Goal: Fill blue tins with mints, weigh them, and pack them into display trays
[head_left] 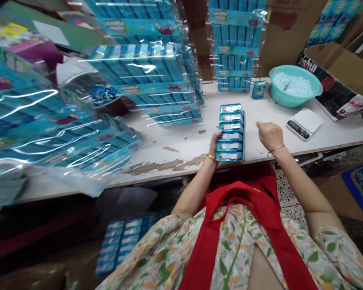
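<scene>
My left hand is closed around the left side of a blue display box. The box stands near the table's front edge, holding a column of small blue packs with shiny pale faces turned up. To its right, my right hand is raised over the white table with its fingers curled in. A fingertip points left towards the box without touching it, and whatever those fingers may hold is hidden. Behind the hands, a single small blue pack stands upright on the table.
Tall stacks of plastic-wrapped blue boxes crowd the left, with another stack at the back. A turquoise bowl of small white pellets stands at back right, behind a white scale. Beside them is an open carton.
</scene>
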The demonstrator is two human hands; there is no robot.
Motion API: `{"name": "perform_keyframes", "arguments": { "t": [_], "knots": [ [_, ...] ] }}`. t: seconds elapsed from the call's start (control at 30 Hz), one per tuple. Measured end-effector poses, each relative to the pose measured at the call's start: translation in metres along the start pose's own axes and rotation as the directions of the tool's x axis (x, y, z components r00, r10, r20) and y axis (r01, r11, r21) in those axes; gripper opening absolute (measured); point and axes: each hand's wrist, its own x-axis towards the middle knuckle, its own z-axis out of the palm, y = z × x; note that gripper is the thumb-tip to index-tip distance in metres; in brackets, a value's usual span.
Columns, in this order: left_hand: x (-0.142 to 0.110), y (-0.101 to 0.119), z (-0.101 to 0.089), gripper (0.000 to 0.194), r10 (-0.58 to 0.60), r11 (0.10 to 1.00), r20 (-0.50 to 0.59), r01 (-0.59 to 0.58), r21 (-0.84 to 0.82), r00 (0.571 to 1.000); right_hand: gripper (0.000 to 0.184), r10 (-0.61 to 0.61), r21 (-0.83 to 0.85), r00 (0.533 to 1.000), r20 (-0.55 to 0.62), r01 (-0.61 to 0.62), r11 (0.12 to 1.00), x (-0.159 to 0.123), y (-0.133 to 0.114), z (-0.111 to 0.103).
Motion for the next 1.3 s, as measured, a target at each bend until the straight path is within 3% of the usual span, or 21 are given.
{"name": "perform_keyframes", "arguments": {
  "t": [0.1, 0.23, 0.33, 0.37, 0.47, 0.53, 0.67, 0.8, 0.9, 1.0, 1.17, 1.3],
  "knots": [
    [-0.046, 0.020, -0.044, 0.063, -0.106, 0.987, -0.067, 0.096, -0.128, 0.992, 0.039, -0.133, -0.039, 0.987, 0.089, 0.137, 0.990, 0.021, -0.026, 0.019],
    [-0.106, 0.028, -0.084, 0.054, -0.124, 0.987, -0.213, 0.099, -0.124, 0.969, 0.035, -0.222, 0.123, 0.918, 0.329, 0.192, 0.974, 0.005, -0.053, 0.078],
    [-0.135, 0.022, -0.094, 0.050, -0.186, 0.977, -0.236, 0.154, -0.148, 0.954, 0.057, -0.195, 0.351, 0.945, 0.263, 0.095, 0.931, -0.017, -0.044, 0.108],
    [-0.140, 0.019, -0.094, 0.050, -0.218, 0.969, -0.225, 0.184, -0.163, 0.950, 0.056, -0.195, 0.429, 0.957, 0.215, 0.087, 0.899, -0.022, -0.036, 0.113],
    [-0.142, 0.009, -0.087, 0.053, -0.279, 0.955, -0.176, 0.253, -0.156, 0.944, 0.023, -0.230, 0.605, 0.969, 0.089, 0.131, 0.786, -0.030, -0.018, 0.121],
    [-0.135, 0.002, -0.077, 0.053, -0.324, 0.943, -0.142, 0.307, -0.131, 0.935, 0.016, -0.223, 0.673, 0.974, 0.042, 0.138, 0.727, -0.031, -0.013, 0.124],
    [-0.119, -0.007, -0.054, 0.053, -0.409, 0.911, -0.052, 0.405, -0.074, 0.911, 0.018, -0.136, 0.726, 0.990, 0.049, 0.058, 0.685, -0.034, -0.016, 0.129],
    [-0.109, -0.007, -0.037, 0.048, -0.363, 0.931, -0.002, 0.363, 0.035, 0.932, 0.024, -0.007, 0.812, 0.997, 0.071, -0.053, 0.582, -0.034, -0.018, 0.129],
    [-0.106, -0.004, -0.030, 0.049, -0.374, 0.923, 0.010, 0.371, 0.102, 0.927, 0.030, 0.066, 0.869, 0.998, -0.001, -0.032, 0.494, -0.030, -0.018, 0.123],
    [-0.103, -0.001, -0.025, 0.054, -0.396, 0.913, -0.011, 0.395, 0.103, 0.918, 0.035, 0.004, 0.867, 0.999, -0.045, 0.037, 0.496, -0.024, -0.015, 0.117],
    [-0.098, -0.001, -0.019, 0.060, -0.404, 0.915, -0.029, 0.404, 0.008, 0.914, 0.048, -0.162, 0.904, 0.984, 0.078, -0.001, 0.427, -0.021, 0.000, 0.114],
    [-0.092, -0.003, -0.015, 0.052, -0.446, 0.894, -0.015, 0.446, 0.038, 0.895, 0.038, -0.072, 0.885, 0.997, 0.017, 0.018, 0.466, -0.024, 0.004, 0.109]
  ]
}}
